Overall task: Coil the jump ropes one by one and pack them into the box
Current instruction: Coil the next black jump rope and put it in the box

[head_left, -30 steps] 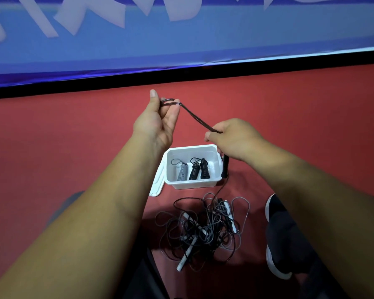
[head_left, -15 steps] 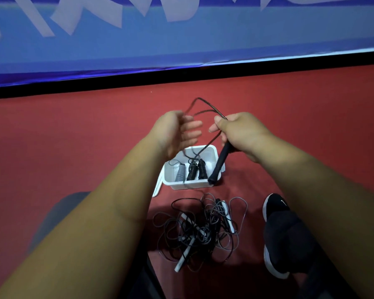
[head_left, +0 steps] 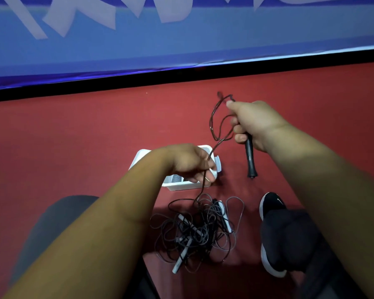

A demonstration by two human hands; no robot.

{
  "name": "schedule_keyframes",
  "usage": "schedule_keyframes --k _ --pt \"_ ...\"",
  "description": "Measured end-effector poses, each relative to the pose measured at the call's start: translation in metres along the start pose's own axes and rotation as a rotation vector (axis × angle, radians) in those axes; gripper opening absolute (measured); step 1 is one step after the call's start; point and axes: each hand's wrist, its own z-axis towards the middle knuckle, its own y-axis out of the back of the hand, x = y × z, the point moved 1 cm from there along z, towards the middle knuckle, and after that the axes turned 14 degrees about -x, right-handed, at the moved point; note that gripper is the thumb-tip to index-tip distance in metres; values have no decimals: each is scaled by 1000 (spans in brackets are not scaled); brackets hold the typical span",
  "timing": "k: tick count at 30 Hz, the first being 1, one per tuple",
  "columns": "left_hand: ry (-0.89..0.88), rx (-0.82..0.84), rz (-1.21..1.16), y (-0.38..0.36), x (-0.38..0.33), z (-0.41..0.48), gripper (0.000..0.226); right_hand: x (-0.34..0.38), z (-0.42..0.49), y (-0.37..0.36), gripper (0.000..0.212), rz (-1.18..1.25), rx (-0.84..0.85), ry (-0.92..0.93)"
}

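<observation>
head view: the right hand [head_left: 255, 124] grips the black handle [head_left: 250, 158] and loops of cord [head_left: 211, 124], raised right of the white box [head_left: 181, 187]. the left hand [head_left: 190, 162] pinches the cord above the box. tangled ropes [head_left: 197, 229] lie just beside it.

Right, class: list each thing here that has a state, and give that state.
right hand: grips black handle and loops of dark rope
left hand: pinches dark rope, over the box
black handle: held, pointing down
dark rope: partly looped, the rest trailing into the pile
box: open, mostly hidden by left hand
pile: tangled, on the floor
</observation>
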Motion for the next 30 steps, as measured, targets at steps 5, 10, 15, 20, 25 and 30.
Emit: schedule_keyframes --k 5,10,15,20,25,30 --pt "21 -218 -308 13 -12 -2 14 -8 8 4 16 -181 -119 11" --pt "113 -306 -563 19 -19 -2 19 -14 7 0 25 -73 -10 -111" --pt "142 -337 -804 29 -23 -1 22 -13 -6 -7 25 -179 121 -58" --pt "148 -398 -1174 40 -22 1 14 -15 -16 -14 3 -222 174 -151" --pt "122 -436 -1397 51 -17 4 10 -34 -17 -21 23 -287 417 -325" --pt "89 -537 -1573 64 -13 1 14 -29 -20 -20 8 -309 501 -253"
